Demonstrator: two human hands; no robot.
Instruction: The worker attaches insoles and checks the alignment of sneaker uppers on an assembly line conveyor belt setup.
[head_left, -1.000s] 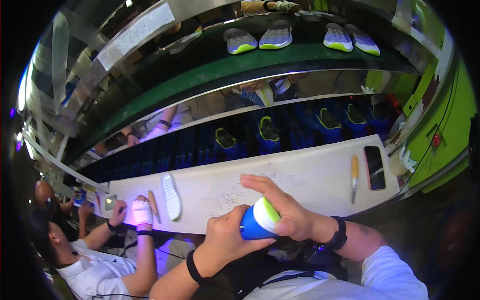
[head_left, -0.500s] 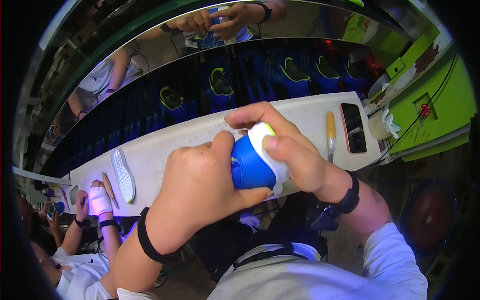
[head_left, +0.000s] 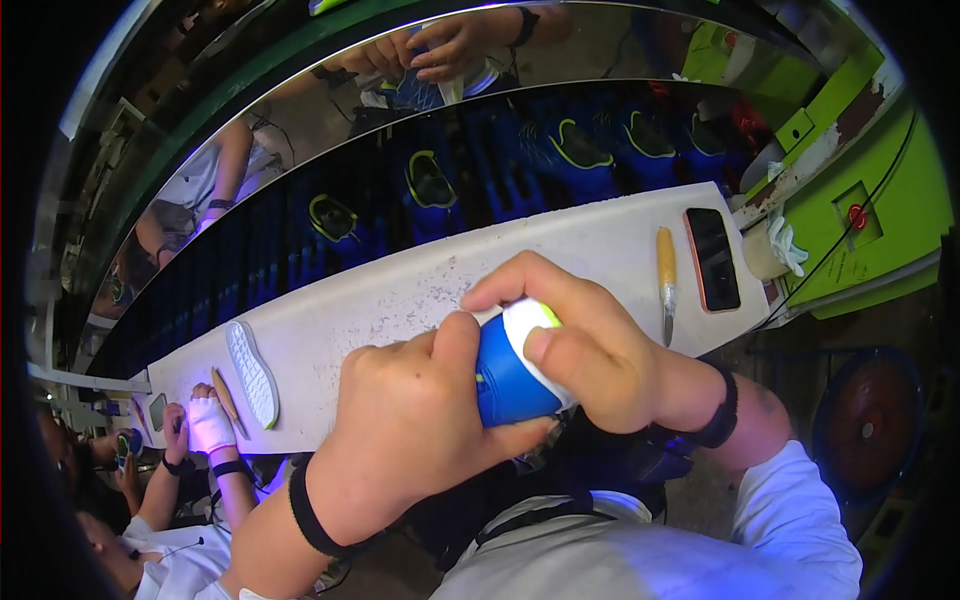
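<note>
Left hand [head_left: 405, 410] — fingers curled, closed round the blue upper [head_left: 510, 378] of a shoe, thumb stretched along its near side. Right hand [head_left: 605, 350] half curled: thumb pressed flat on the white sole [head_left: 526, 325] with its lime edge, fingers arched over the far side, tips close to the left hand's knuckles. Shoe pinched between the two hands, tilted, held above the near edge of the worktop [head_left: 600, 240].

Progress, as I judge it: partway. Sole lies against the upper where it shows between the hands; whether it sits snug all round cannot be told, since palms and fingers cover the rest. What remains on the hidden side, likewise unclear.

Farther out, right of the right hand: a wooden-handled knife [head_left: 667, 262], then a dark-screened phone [head_left: 712, 260], both lying flat. Well left of the left hand, a loose white sole [head_left: 250, 375] lies on the worktop, no upper on it. Just beyond that, another knife [head_left: 226, 396] beside a co-worker's gloved hand [head_left: 209, 425].

Ahead of both hands, past the worktop — a dark channel with shoes [head_left: 430, 185] in a row, lime collars showing; their soles are out of sight.
</note>
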